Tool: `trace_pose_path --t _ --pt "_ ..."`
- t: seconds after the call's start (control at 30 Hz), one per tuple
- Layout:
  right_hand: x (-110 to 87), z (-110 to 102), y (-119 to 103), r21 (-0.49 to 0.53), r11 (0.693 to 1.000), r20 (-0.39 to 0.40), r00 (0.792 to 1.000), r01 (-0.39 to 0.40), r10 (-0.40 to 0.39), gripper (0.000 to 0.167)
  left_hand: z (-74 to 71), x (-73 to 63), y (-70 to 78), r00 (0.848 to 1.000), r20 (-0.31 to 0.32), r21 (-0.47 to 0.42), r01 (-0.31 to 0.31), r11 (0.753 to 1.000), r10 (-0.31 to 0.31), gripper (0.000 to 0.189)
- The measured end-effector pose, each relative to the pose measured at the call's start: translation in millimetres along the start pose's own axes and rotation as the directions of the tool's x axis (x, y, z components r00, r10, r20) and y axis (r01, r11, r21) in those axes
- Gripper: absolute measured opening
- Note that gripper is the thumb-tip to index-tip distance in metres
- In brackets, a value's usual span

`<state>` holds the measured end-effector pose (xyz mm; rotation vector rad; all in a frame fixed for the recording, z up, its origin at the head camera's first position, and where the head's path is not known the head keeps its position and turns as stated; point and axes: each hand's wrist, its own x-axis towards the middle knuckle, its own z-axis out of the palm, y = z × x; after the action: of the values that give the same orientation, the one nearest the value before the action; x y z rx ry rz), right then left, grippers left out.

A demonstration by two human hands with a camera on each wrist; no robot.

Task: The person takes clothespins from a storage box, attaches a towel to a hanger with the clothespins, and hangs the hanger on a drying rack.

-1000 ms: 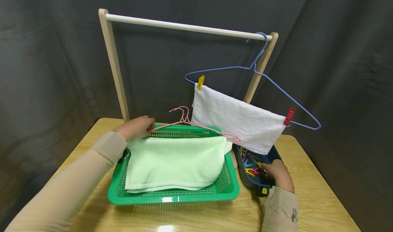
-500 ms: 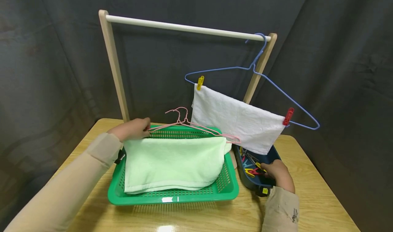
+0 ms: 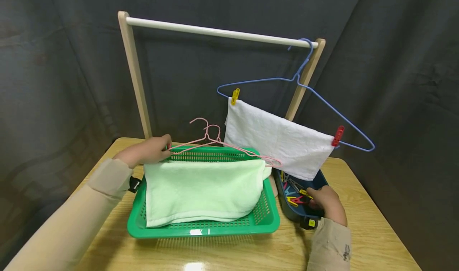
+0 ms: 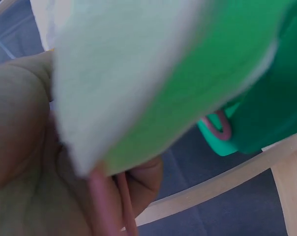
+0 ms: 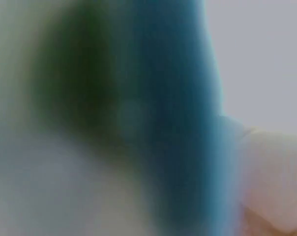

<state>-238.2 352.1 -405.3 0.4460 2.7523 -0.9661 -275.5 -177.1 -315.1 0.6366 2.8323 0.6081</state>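
In the head view my left hand (image 3: pixel 152 149) pinches the left end of a pink wire hanger (image 3: pixel 186 144) and the top left corner of a folded light green towel (image 3: pixel 204 191). The left wrist view has the towel corner (image 4: pixel 114 88) and pink wire (image 4: pixel 103 201) between thumb and fingers. A second pink hanger hook (image 3: pixel 218 131) shows just behind the first. Inside a dark blue tray (image 3: pixel 292 211), my right hand (image 3: pixel 328 203) pinches a yellow clothespin (image 3: pixel 305 193) among several others. The right wrist view is mostly blurred; some fingers (image 5: pixel 276 172) show at its right.
Under the towel is a green basket (image 3: pixel 201 234) on the wooden table (image 3: pixel 229 255). Behind stands a rack with a white bar (image 3: pixel 215 32). From it hangs a blue hanger (image 3: pixel 258 80) with a white towel (image 3: pixel 276 137), held by yellow and red clothespins, partly over the tray.
My left hand has moved a little to the left, pulling one pink hanger with it, so the two hooks now stand apart. The right hand has stayed in the tray, barely shifted.
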Motion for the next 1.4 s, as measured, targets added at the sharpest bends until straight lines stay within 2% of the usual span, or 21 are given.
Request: trace_pose_path --t 0.17,0.33,0.57,0.83,1.07,1.2,1.3,1.4 --pt "-5.8 -5.3 -4.6 0.022 1.000 -0.031 0.999 -0.009 0.010 0.049 -3.9 -8.9 1.7 0.998 -0.060 -0.058 -0.028 0.998 0.024 0.012" --pt "-10.2 -10.5 -11.2 0.028 1.000 -0.069 0.998 0.008 -0.006 0.051 -7.0 -15.5 5.4 0.992 -0.114 -0.069 -0.060 0.996 0.052 0.009" --pt "-18.3 -16.2 -18.5 0.036 0.999 -0.122 0.992 0.026 -0.021 0.050 -6.4 -22.1 11.2 0.983 -0.174 -0.088 -0.076 0.993 0.060 0.014" --pt "-25.2 -21.2 -20.8 0.026 0.998 -0.157 0.986 0.052 -0.048 0.047 -5.3 -33.0 16.8 0.953 -0.286 -0.064 -0.120 0.991 0.097 0.012" --pt "-28.8 -22.5 -22.9 0.052 0.997 -0.178 0.983 0.059 -0.049 0.054 -5.1 -40.0 18.6 0.935 -0.337 -0.072 -0.143 0.987 0.111 0.013" --pt "-30.6 -23.0 -23.8 0.078 0.994 -0.202 0.978 0.074 -0.056 0.057 -4.8 -44.3 18.5 0.925 -0.367 -0.081 -0.139 0.987 0.100 0.014" --pt "-31.7 -22.7 -24.5 0.094 0.991 -0.221 0.973 0.093 -0.070 0.055 -4.1 -46.8 18.0 0.908 -0.407 -0.077 -0.138 0.987 0.095 0.014" --pt "-32.7 -21.9 -25.4 0.110 0.988 -0.237 0.969 0.104 -0.076 0.053 -3.8 -48.9 19.3 0.883 -0.457 -0.066 -0.151 0.986 0.105 0.014"
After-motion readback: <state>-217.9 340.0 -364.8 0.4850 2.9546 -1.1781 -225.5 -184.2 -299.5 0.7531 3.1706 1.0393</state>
